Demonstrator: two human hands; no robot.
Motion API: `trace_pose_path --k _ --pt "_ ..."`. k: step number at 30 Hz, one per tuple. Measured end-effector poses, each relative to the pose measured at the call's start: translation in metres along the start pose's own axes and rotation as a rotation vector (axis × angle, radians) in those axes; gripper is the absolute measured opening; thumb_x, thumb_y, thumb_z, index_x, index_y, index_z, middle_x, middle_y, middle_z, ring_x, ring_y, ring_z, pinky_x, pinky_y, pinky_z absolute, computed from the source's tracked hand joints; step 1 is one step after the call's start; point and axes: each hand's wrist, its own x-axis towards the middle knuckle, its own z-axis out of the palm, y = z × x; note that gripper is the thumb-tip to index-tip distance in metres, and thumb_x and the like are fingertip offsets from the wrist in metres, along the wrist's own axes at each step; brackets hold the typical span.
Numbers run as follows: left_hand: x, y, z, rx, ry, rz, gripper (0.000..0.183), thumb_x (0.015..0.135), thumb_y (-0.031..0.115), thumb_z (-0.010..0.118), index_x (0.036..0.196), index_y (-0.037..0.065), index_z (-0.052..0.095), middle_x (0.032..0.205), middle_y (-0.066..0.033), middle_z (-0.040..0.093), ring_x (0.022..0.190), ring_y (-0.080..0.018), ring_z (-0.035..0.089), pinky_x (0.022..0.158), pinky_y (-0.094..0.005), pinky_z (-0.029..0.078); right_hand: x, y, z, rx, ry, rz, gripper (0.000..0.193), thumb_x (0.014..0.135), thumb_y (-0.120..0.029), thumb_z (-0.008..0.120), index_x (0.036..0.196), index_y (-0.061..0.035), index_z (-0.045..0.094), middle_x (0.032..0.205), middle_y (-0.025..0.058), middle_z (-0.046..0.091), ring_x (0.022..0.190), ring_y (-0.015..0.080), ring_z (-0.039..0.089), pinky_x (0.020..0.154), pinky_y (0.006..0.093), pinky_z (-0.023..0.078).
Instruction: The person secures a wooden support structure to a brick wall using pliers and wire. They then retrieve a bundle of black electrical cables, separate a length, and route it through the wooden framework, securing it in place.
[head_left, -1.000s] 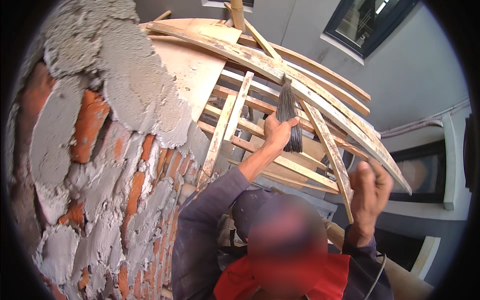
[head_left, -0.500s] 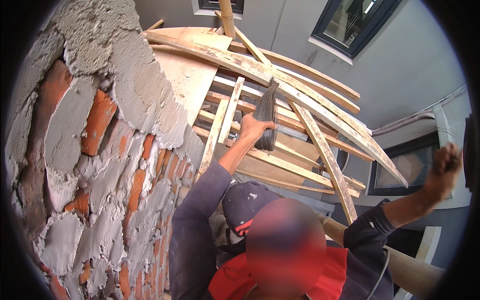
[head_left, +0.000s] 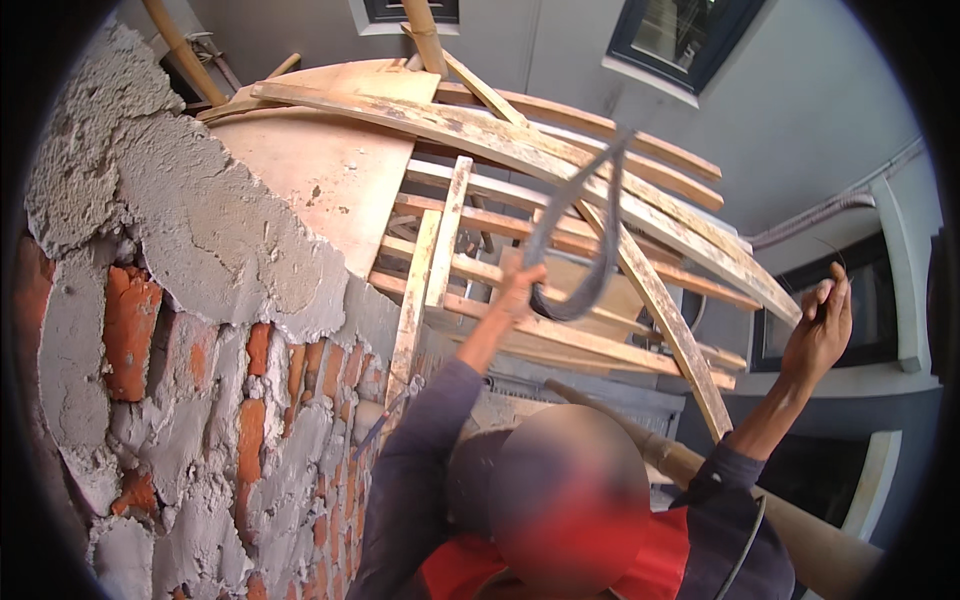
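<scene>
While the left hand [head_left: 518, 291] is wrapped around the 7 o'clock side of a dark, blurred, wire-like bundle [head_left: 609, 242] looping before the wooden slats [head_left: 449, 232], the right hand [head_left: 818, 325] is raised at 3 o'clock, fingers partly curled, whether pinching anything I cannot tell. The bundle is probably springy and fairly light, best gripped where both limbs meet.

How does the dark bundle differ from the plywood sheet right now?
Colour: the dark bundle is deep grey, while the plywood sheet is pale tan with a few dark stains. Shape: the bundle bends into a narrow loop; the sheet is a broad board. State: the bundle is gripped in a worker's hand and looks blurred; the sheet has no hand on it and looks sharper.
</scene>
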Motion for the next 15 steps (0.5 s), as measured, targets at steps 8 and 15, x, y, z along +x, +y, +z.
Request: trace_pose_path --k 8,15 --pt "0.016 -0.161 -0.019 -0.085 0.158 -0.165 0.009 0.073 0.011 0.054 0.079 0.009 0.048 0.063 0.0011 0.045 0.05 -0.0099 0.042 0.045 -0.0242 0.037 -0.034 0.041 0.038 -0.488 -0.124 -0.099 0.029 0.098 -0.019 0.043 0.115 0.0006 0.056 0.072 -0.0024 0.048 0.06 0.0017 0.036 0.053 0.017 0.028" --pt "-0.004 -0.163 -0.021 0.868 0.381 0.025 0.033 0.069 0.022 0.063 0.09 -0.001 0.054 0.078 -0.0138 0.054 0.078 -0.0286 0.053 0.075 -0.0394 0.045 -0.059 0.06 0.08 -0.477 -0.21 -0.05 0.029 0.098 -0.018 0.044 0.116 0.0004 0.057 0.07 -0.0017 0.05 0.061 0.0021 0.04 0.052 0.0168 0.03"
